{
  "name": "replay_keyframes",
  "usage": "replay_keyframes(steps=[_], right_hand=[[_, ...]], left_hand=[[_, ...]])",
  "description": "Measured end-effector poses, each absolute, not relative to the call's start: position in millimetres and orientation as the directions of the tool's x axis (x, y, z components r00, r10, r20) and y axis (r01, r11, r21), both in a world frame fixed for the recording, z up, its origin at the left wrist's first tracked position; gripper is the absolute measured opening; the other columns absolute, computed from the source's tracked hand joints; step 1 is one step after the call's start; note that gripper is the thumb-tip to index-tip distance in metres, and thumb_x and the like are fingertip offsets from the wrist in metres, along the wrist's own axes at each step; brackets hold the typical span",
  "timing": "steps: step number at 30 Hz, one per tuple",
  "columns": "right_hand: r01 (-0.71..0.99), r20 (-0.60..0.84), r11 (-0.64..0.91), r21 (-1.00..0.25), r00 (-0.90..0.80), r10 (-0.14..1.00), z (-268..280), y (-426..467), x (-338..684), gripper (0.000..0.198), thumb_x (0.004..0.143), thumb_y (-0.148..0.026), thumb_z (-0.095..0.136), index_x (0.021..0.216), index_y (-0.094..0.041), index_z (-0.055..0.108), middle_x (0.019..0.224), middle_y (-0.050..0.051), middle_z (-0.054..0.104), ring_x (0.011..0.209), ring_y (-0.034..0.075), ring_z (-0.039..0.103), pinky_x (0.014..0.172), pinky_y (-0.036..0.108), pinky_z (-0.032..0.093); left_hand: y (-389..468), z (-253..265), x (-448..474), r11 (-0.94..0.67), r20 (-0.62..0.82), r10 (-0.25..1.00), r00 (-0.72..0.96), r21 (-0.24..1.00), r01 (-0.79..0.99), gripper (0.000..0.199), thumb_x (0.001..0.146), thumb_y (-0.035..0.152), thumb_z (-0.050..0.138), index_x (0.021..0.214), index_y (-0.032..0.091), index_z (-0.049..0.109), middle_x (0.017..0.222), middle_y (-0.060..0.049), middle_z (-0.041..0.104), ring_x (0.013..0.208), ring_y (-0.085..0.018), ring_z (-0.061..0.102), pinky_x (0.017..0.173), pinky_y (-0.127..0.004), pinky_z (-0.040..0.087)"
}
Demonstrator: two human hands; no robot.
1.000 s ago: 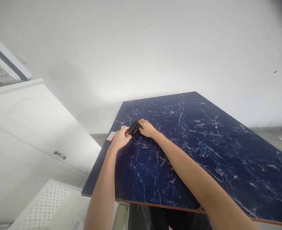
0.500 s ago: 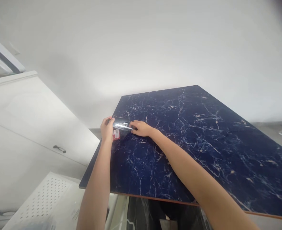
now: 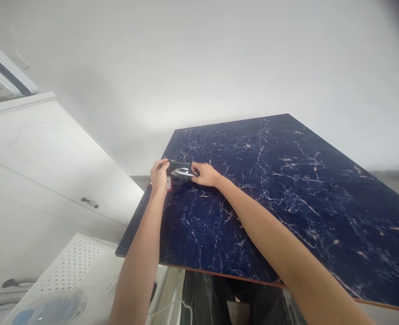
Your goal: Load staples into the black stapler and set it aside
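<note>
My left hand is closed with its thumb and fingers on the left end of a flat black piece. Just in front of that piece lies a shiny silver-and-black tool, shaped like a stapler; its details are too small to be sure. At the tool's right end my right hand is closed, fingers curled around it. A small red-and-white box sits beside my left hand, partly covered by it. All of this is over the left part of the dark blue marbled tabletop.
White cabinets with dark handles stand on the left. Below them is a white perforated container, with a clear plastic bottle near it. A pale wall rises behind the table. A white cord hangs under the table's front edge.
The view has shifted slightly, so hands and table sit a little further right and higher. The silver tool has turned a little, and more of the flat black piece shows behind it.
</note>
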State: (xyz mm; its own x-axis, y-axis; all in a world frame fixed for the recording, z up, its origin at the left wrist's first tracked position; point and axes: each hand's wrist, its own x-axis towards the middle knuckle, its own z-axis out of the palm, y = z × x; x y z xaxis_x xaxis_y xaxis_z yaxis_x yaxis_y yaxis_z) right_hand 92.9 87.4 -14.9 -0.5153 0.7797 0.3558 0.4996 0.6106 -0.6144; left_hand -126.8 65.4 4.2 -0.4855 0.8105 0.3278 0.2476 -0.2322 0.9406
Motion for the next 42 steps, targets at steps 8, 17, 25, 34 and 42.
replay_keyframes(steps=[8,17,25,34,42], right_hand=[[0.557,0.315,0.313,-0.769,-0.095,0.944,-13.0,96.0,102.5,0.025,0.092,-0.021,0.043,0.112,-0.020,0.058,0.100,0.006,0.073,0.091,0.021,0.067,0.084,0.031,0.047],[0.910,0.194,0.176,-0.375,-0.109,0.975,-10.3,75.8,83.6,0.029,0.098,-0.019,0.040,0.119,-0.014,0.061,0.115,0.020,0.069,0.107,0.030,0.066,0.089,0.038,0.047],[0.923,0.217,0.184,-0.338,-0.114,0.969,-6.6,87.3,103.7,0.040,0.099,-0.021,0.038,0.132,-0.015,0.059,0.124,0.019,0.068,0.117,0.031,0.058,0.100,0.044,0.037],[0.855,0.232,0.245,-0.458,-0.152,0.961,-13.4,94.9,105.8,0.050,0.096,-0.020,0.038,0.142,-0.024,0.060,0.123,0.016,0.068,0.117,0.034,0.060,0.102,0.051,0.036],[0.751,0.181,0.315,-0.580,-0.257,0.949,-9.0,91.9,88.0,0.049,0.094,-0.017,0.038,0.134,-0.025,0.065,0.130,0.010,0.069,0.123,0.028,0.061,0.111,0.050,0.034]], left_hand=[[59.8,8.3,-126.6,-0.214,0.339,0.794,-0.505,0.933,0.290,0.023,0.080,0.034,0.070,0.099,0.022,0.074,0.104,-0.005,0.075,0.101,-0.023,0.070,0.090,-0.037,0.056],[45.3,11.8,-113.9,-0.269,0.466,0.877,-0.119,0.680,0.682,0.025,0.081,0.024,0.068,0.106,0.023,0.072,0.107,-0.005,0.076,0.092,-0.021,0.073,0.090,-0.036,0.058],[37.8,19.1,-115.1,-0.300,0.414,0.903,0.116,0.415,0.859,0.041,0.081,0.016,0.061,0.120,0.025,0.070,0.118,-0.005,0.073,0.100,-0.024,0.072,0.093,-0.036,0.056],[42.2,13.4,-116.6,-0.257,0.436,0.897,0.076,0.373,0.892,0.044,0.077,0.019,0.073,0.121,0.027,0.074,0.110,-0.012,0.074,0.128,-0.039,0.053,0.109,-0.053,0.043],[48.0,8.5,-117.1,-0.258,0.426,0.903,0.056,0.435,0.863,0.043,0.077,0.016,0.074,0.119,0.025,0.075,0.113,-0.013,0.073,0.121,-0.034,0.058,0.109,-0.049,0.042]])
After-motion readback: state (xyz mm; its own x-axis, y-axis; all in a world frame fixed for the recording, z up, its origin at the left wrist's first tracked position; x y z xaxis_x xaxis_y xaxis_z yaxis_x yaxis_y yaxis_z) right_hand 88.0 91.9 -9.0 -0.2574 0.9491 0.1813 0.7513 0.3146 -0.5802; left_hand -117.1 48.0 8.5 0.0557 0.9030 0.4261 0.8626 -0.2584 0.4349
